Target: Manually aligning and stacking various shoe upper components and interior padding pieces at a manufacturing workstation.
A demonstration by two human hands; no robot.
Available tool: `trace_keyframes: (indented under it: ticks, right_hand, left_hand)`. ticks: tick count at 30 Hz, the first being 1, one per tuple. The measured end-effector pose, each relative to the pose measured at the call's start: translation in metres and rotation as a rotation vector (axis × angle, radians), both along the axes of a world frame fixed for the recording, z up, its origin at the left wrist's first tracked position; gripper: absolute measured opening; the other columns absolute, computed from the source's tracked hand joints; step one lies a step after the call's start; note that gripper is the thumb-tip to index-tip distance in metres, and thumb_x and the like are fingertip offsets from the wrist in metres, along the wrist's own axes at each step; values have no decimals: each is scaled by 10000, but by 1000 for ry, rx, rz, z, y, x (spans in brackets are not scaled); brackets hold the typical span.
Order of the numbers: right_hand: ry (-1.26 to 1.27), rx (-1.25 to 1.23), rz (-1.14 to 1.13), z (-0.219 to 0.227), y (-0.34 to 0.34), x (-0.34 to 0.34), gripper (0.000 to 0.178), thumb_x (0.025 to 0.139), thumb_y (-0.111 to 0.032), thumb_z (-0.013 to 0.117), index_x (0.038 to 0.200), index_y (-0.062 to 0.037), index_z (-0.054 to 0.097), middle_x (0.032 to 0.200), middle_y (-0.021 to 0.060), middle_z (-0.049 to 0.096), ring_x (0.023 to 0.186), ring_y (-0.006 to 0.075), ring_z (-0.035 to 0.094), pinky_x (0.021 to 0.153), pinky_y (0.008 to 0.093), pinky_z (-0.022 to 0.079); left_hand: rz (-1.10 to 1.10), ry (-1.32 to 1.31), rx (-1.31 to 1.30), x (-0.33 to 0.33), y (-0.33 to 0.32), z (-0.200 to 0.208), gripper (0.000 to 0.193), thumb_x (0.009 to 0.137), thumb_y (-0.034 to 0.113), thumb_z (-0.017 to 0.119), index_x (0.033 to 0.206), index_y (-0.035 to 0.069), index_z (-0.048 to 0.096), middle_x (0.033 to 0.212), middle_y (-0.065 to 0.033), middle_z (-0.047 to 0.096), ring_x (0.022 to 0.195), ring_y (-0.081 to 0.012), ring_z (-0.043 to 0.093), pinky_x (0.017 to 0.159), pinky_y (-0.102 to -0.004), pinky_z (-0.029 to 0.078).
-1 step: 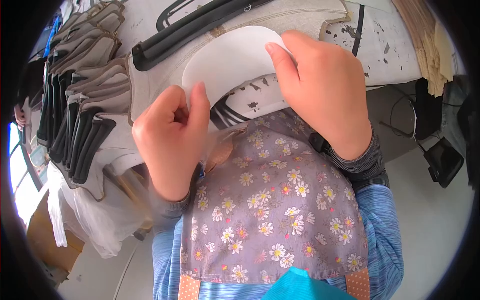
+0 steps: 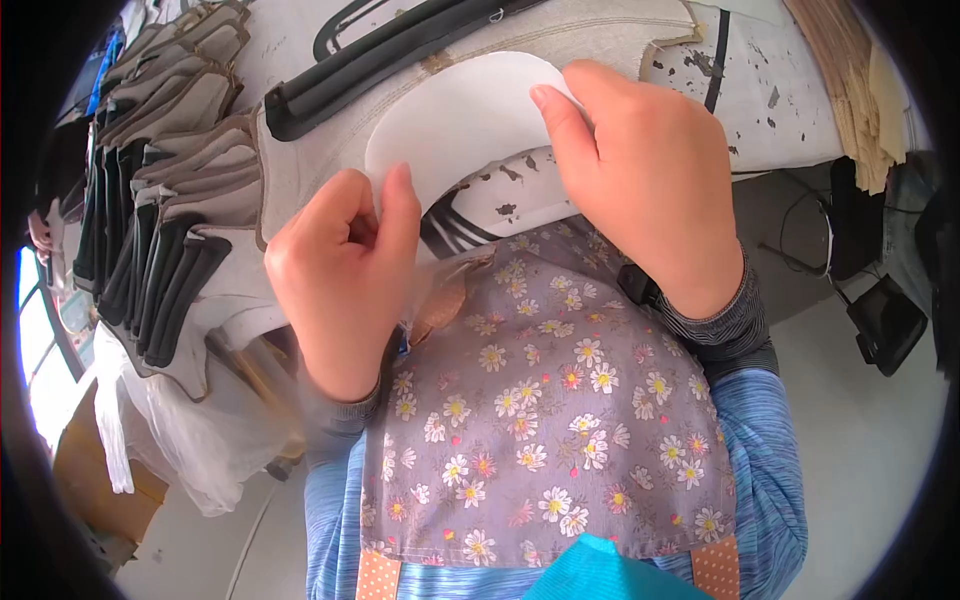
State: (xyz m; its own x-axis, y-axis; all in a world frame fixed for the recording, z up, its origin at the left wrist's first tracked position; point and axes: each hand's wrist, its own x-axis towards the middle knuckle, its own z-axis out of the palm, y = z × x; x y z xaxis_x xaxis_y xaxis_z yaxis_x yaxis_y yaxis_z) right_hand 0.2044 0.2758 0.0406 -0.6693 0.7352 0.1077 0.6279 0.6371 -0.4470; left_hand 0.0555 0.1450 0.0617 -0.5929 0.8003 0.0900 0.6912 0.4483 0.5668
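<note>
Between my two hands is a white curved sheet [image 2: 455, 125], smooth and crescent-shaped, bowed up in the middle. My left hand [image 2: 345, 255] pinches its left end between thumb and curled fingers. Its right end is gripped by my right hand [image 2: 645, 170], thumb on top and fingers folded beneath. Behind and partly under the sheet lies a beige-grey fabric panel [image 2: 590, 40] with stitched edges. A padded black strip [image 2: 390, 65] runs along the panel's far side.
At the left, several beige panels with black strips [image 2: 180, 210] overlap in a row. White plastic bags [image 2: 180, 430] hang below them. Brown layered material [image 2: 840, 90] sits at the table's far right corner. The white tabletop [image 2: 780, 120] has chipped dark patches. A black device with cables [image 2: 885, 325] is at the right.
</note>
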Motion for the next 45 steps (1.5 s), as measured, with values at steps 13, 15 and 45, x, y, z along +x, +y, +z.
trace_keyframes:
  ticks: [13, 15, 45]
  right_hand:
    - [-27, 27, 12, -2, 2, 1, 222, 898, -222, 593, 733, -75, 614, 593, 114, 607, 534, 305, 615, 477, 391, 473]
    - [-35, 16, 15, -2, 3, 1, 208, 897, -211, 592, 743, -72, 614, 590, 113, 601, 537, 305, 612, 471, 391, 468]
    - [-541, 223, 668, 32, 74, -22, 335, 867, -313, 624, 677, -39, 654, 599, 148, 603, 610, 351, 630, 572, 421, 499]
  left_hand:
    - [-27, 99, -14, 2, 0, -4, 353, 788, 121, 744, 597, 49, 456, 495, -68, 447, 415, -194, 405, 426, -312, 343]
    - [-39, 125, -19, 3, 0, -5, 354, 781, 122, 746, 596, 54, 452, 495, -68, 448, 417, -215, 414, 425, -323, 347]
    - [-116, 267, -28, -3, -2, -8, 351, 805, 177, 705, 599, 76, 439, 511, -86, 434, 458, -281, 452, 448, -388, 348]
